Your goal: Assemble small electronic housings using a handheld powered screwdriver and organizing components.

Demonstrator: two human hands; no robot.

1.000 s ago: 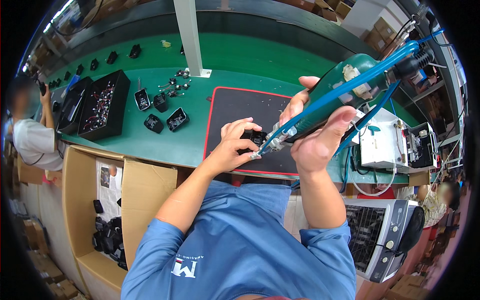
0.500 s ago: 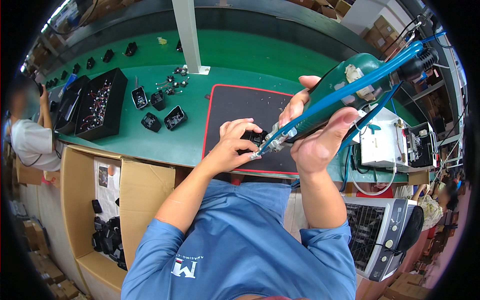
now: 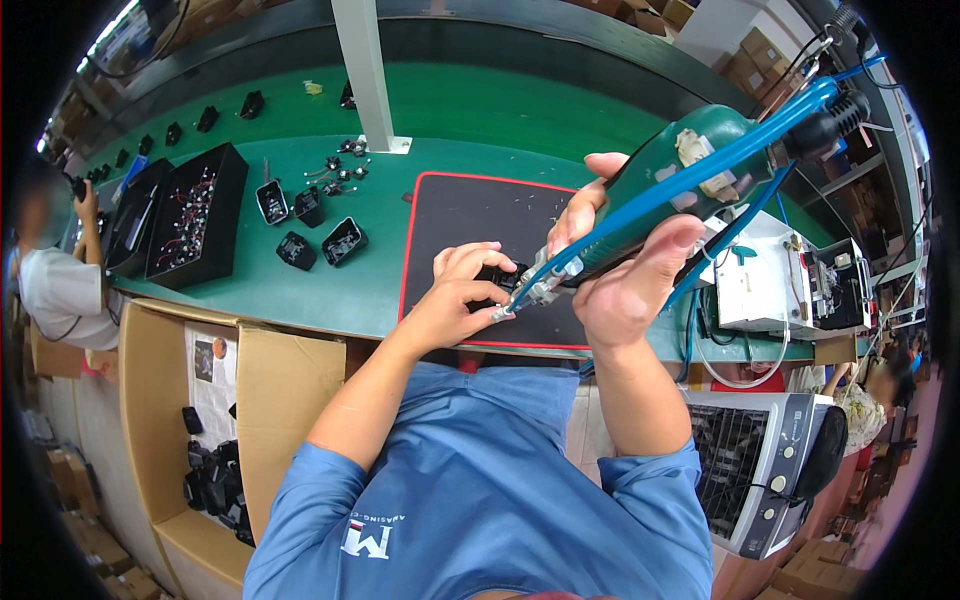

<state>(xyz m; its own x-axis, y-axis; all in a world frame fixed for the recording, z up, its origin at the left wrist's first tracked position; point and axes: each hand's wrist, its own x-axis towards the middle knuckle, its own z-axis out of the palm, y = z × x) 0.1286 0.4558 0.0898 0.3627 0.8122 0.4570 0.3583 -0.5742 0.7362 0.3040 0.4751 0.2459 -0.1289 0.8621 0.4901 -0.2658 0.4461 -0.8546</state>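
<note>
left hand (image 3: pixel 455 303) around black part (image 3: pixel 494 273), right hand (image 3: pixel 622 288) around green tool (image 3: pixel 655 158)

The bare right hand (image 3: pixel 625 300) grips a bulky, rounded green tool (image 3: pixel 655 175) (trailing blue hoses), its metal front end beside a small black plastic piece (image 3: pixel 494 275) held in the bare left hand (image 3: pixel 455 297) over a red-edged black mat (image 3: pixel 450 215). Leftward, four black plastic housings (image 3: pixel 344 241) sit on the green tabletop (image 3: pixel 300 300) near a rectangular black box (image 3: pixel 228 235) of wired parts (image 3: pixel 198 215).
</note>
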